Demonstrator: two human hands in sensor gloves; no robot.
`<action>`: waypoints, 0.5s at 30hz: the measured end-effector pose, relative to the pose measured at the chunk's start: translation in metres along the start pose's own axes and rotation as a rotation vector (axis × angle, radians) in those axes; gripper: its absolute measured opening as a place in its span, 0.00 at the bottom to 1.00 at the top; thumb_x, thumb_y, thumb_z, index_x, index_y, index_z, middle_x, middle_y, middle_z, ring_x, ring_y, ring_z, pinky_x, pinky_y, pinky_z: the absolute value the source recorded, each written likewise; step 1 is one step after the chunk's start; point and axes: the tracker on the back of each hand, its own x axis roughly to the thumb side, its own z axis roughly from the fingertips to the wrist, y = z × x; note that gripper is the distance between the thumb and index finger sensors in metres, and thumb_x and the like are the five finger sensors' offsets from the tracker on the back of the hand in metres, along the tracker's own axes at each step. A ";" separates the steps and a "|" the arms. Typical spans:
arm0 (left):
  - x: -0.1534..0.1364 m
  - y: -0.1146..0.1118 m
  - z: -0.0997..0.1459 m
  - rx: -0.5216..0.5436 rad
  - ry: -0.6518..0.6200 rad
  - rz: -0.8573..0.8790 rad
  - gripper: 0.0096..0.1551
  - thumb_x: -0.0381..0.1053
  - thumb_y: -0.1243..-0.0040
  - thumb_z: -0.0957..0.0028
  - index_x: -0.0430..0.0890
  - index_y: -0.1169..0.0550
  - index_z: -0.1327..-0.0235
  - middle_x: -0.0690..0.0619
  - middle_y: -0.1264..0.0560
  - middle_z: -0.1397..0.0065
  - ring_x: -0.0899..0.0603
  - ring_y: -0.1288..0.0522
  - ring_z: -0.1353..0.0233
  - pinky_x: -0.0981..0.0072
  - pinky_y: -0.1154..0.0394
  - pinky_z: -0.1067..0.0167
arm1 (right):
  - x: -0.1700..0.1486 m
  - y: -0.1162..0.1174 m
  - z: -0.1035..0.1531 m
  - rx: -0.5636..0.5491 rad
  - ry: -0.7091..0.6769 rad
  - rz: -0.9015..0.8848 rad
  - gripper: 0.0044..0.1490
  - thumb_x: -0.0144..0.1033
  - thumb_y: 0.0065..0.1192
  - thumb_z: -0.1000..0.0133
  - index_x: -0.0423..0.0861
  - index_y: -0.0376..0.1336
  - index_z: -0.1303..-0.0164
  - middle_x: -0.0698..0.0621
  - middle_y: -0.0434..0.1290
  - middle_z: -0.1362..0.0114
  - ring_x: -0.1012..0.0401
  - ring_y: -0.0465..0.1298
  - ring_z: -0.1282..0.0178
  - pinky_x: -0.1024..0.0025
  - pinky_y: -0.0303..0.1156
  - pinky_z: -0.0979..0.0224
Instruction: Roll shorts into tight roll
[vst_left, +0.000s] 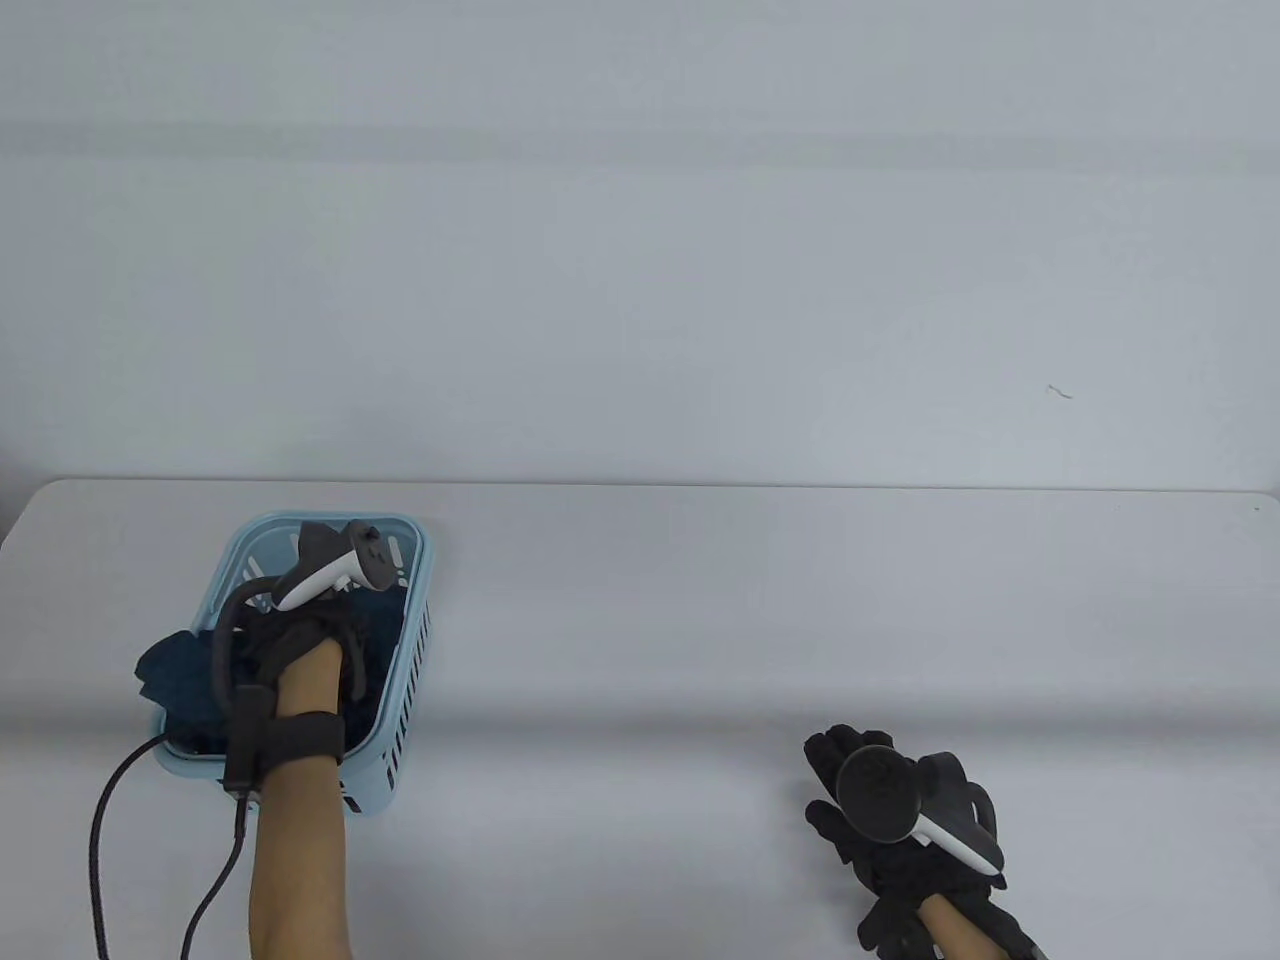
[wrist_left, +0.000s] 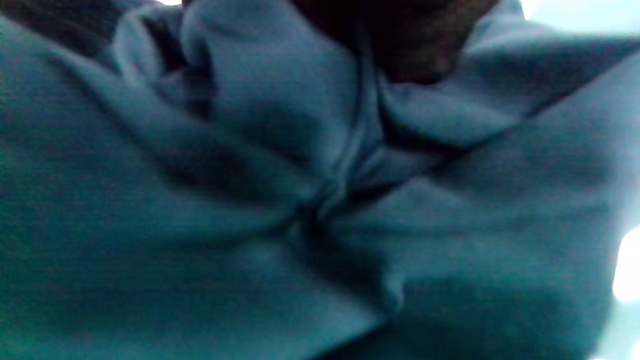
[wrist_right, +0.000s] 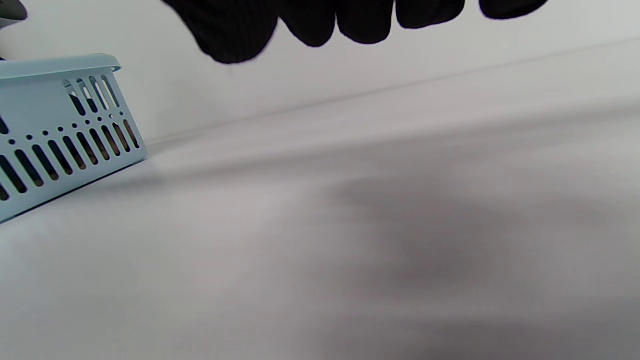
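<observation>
Right hand (vst_left: 905, 810) — my idle one, fingers loosely spread above the table (vst_left: 700, 620). Left hand (vst_left: 295, 640) — sunk into crumpled teal shorts (wrist_left: 280, 210) inside the blue basket (vst_left: 415, 640); its grip I cannot tell.

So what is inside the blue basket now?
Dark blue shorts fill the basket, one part hanging over its left rim. The left hand reaches in on top. The basket bottom is covered, so anything beneath cannot be seen.
</observation>
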 end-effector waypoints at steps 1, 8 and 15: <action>0.000 -0.002 0.000 -0.002 -0.019 0.007 0.27 0.51 0.42 0.44 0.45 0.28 0.32 0.51 0.20 0.44 0.43 0.18 0.43 0.27 0.46 0.29 | 0.000 0.000 0.000 0.001 0.000 -0.002 0.41 0.42 0.51 0.40 0.43 0.45 0.18 0.40 0.46 0.14 0.39 0.47 0.16 0.33 0.48 0.22; -0.010 0.017 0.032 0.215 -0.029 0.019 0.20 0.48 0.44 0.45 0.47 0.22 0.41 0.52 0.19 0.48 0.44 0.16 0.48 0.30 0.39 0.30 | -0.001 0.000 -0.001 0.005 0.004 -0.005 0.41 0.42 0.51 0.40 0.43 0.46 0.18 0.40 0.46 0.15 0.39 0.47 0.16 0.33 0.48 0.22; -0.032 0.055 0.093 0.431 -0.093 0.264 0.20 0.48 0.45 0.44 0.46 0.23 0.41 0.51 0.19 0.48 0.44 0.17 0.48 0.30 0.38 0.31 | -0.001 -0.004 0.001 -0.008 0.003 -0.014 0.41 0.42 0.51 0.40 0.43 0.46 0.19 0.40 0.47 0.15 0.39 0.48 0.16 0.33 0.48 0.22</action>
